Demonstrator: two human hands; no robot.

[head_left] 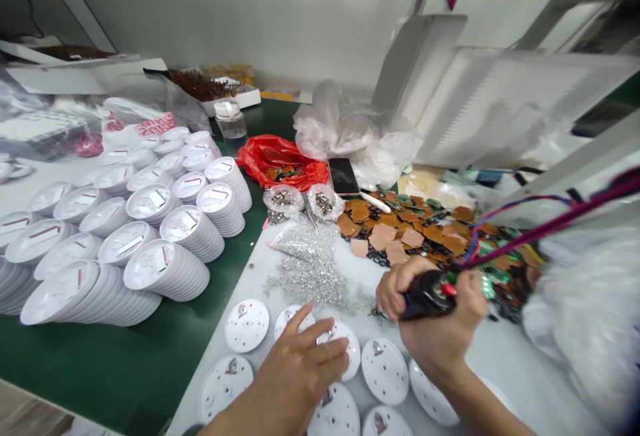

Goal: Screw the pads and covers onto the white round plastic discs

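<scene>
My left hand (pixel 300 363) rests over the round white plastic discs with its fingers spread, touching a white disc (pixel 350 349) under the fingertips. Wrapped around a black electric screwdriver (pixel 425 295) with a red switch is my right hand (pixel 445 329), held above the right part of the rows. Its tip points left and is hard to make out. Small metal clips sit on several discs, such as the disc (pixel 384 371) between my hands. A heap of small silvery screws (pixel 313 269) lies just beyond the discs.
Stacked white cups (pixel 170 269) fill the left side. Brown and green circuit boards (pixel 395 229) lie piled at right, under the screwdriver's magenta cord (pixel 555 219). Behind are a red bag (pixel 280 156), a phone (pixel 343 177), tweezers (pixel 309 211) and a clear bottle (pixel 231 126).
</scene>
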